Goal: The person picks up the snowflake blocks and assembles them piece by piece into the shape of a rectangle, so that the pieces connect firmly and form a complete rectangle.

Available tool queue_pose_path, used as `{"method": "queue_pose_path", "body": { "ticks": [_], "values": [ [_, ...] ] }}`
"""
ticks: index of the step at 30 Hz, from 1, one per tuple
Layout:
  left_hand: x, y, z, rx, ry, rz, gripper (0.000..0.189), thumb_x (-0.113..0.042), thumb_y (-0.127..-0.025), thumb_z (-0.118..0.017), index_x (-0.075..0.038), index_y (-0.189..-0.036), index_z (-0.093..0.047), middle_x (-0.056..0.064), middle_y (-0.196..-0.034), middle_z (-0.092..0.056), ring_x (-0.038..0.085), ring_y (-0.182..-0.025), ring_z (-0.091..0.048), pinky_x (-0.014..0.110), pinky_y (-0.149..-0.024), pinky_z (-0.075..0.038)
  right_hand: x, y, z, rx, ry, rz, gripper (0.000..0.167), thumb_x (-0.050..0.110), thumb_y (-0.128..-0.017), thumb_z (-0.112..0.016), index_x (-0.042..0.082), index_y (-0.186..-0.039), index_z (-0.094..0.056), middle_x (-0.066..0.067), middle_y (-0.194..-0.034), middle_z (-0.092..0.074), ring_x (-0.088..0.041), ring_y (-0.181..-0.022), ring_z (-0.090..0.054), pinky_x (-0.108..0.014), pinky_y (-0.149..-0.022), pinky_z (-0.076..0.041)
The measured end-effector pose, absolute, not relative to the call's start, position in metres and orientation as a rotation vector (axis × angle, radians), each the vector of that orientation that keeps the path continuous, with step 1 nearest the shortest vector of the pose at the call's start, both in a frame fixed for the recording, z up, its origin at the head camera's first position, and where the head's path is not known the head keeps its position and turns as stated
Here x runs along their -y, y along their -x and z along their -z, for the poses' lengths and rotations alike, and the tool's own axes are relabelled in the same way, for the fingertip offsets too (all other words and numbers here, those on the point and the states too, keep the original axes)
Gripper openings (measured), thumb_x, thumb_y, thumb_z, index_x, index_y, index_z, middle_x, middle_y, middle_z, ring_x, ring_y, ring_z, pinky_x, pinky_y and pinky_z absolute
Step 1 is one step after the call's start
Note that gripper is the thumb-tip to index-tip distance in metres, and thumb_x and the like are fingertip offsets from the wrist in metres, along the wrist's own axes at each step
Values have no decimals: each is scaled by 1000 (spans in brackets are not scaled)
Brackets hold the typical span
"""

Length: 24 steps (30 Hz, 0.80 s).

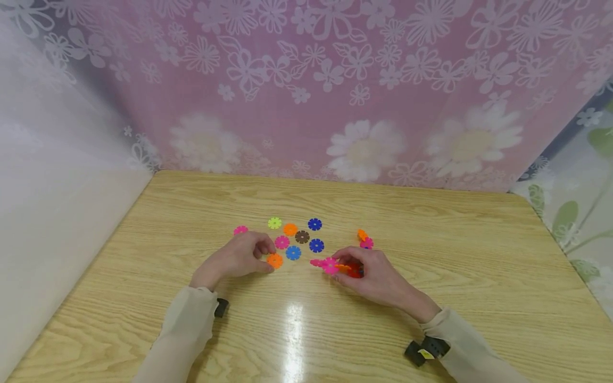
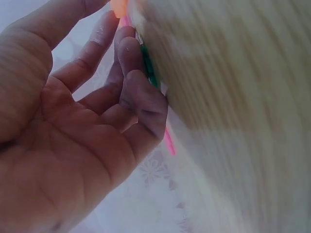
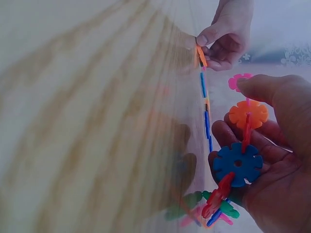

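Observation:
My left hand pinches the edge of an orange notched plastic disc between thumb and fingertips, low over the table. In the right wrist view that orange disc stands slightly tilted. My right hand holds a chain of interlocked notched discs, with a pink disc toward its left end. Seen from the right wrist, the chain has an orange disc, a blue disc and a red disc lying across the fingers, with the thumb at a pink disc.
Between and beyond the hands, loose discs lie flat: yellow-green, brown, light blue, dark blue and several others. A pink disc lies behind my left hand. Joined orange and pink discs show behind my right hand. Patterned curtains border the table.

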State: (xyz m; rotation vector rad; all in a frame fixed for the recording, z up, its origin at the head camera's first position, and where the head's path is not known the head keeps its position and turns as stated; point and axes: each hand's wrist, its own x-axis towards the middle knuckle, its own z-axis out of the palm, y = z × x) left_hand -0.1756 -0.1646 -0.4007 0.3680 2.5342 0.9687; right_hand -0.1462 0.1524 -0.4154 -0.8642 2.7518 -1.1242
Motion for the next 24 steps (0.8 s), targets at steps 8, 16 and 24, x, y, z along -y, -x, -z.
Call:
{"method": "queue_pose_path", "body": {
  "ticks": [8,16,24],
  "values": [
    [166,175,400,-2496,-399,-1082,17,-8,-89,-79,-12,-100,-67,3,-100,-66,18,-89,-62,30,-82,-53,-153,146,417,-2746,830,1133,25,18,-89,-80,13,-113,-72,2,-103,-75,-10,-90,-69,-24,-80,-58],
    [155,171,395,-2532,-513,-1248,10,-6,-91,-75,-14,-96,-71,1,-102,-73,17,-93,-69,31,-80,-58,-154,145,417,-2759,811,1124,24,20,-90,-79,14,-112,-72,3,-104,-75,-10,-90,-68,-25,-80,-57],
    [136,166,393,-2543,-632,-1330,13,-4,-90,-76,-17,-93,-74,-1,-102,-71,14,-96,-71,28,-88,-60,-154,145,416,-2760,806,1122,25,21,-90,-79,13,-113,-73,2,-105,-76,-10,-91,-68,-25,-81,-58]
  ]
}}
